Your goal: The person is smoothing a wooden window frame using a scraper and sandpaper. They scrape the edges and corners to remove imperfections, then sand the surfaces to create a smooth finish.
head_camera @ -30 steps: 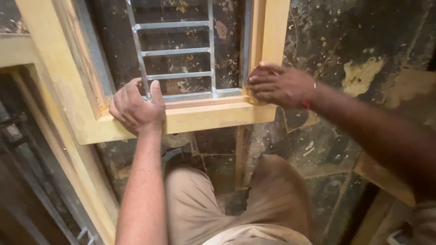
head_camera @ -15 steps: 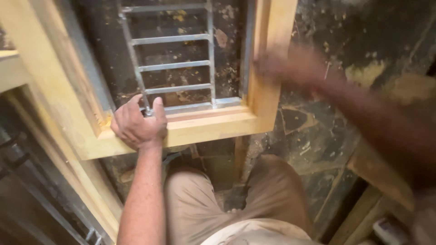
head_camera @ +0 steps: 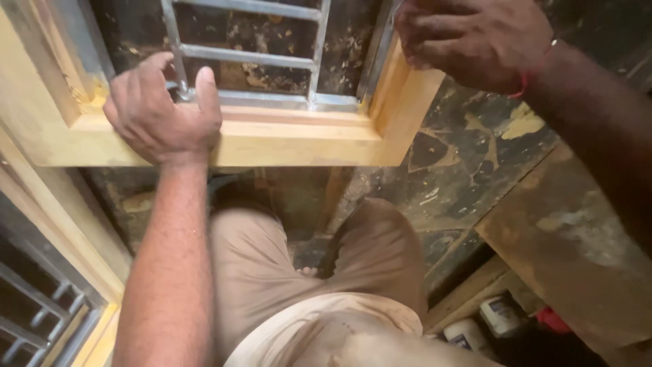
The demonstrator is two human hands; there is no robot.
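A yellow wooden window frame [head_camera: 299, 139] with a grey metal grille [head_camera: 272, 61] lies across the top of the view. My left hand [head_camera: 159, 112] grips its lower rail, fingers curled over the inner edge by a grille bar. My right hand [head_camera: 475, 41] rests on the frame's right upright near the top right corner, fingers bent over the wood. A red thread circles that wrist.
Another yellow frame with a metal grille [head_camera: 47, 299] leans at the lower left. My legs in tan trousers [head_camera: 305, 272] stand below the frame on a dark stained floor [head_camera: 468, 156]. A brown board [head_camera: 577, 245] and small white containers [head_camera: 485, 323] lie at the lower right.
The frame has come closer and sits larger in view. My right hand slid up the right upright from the lower corner. My left hand kept its grip on the lower rail.
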